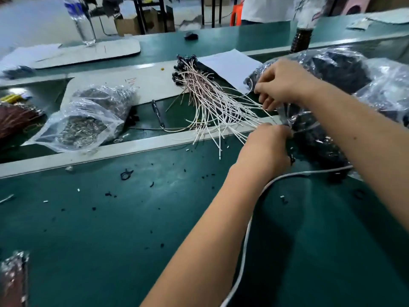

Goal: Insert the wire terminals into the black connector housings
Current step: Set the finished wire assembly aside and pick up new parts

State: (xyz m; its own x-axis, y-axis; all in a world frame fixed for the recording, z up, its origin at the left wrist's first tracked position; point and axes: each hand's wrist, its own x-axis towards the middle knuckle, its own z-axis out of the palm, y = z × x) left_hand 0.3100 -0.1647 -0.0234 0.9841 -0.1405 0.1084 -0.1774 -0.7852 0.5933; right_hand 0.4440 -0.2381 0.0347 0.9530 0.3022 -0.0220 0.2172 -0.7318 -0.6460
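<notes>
Both curled, each hand point(263, 147) point(281, 83) pinches thin, limp white wires point(221, 107).

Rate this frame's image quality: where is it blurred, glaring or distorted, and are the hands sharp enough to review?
Head view: wide-angle bending curves the bench rails; corners smear, notably the water bottle top left. Glare speckles the clear bags. Both hands, left hand and right hand, are soft with motion, so their grip at the black bag is unclear. The white wires read acceptably.
</notes>
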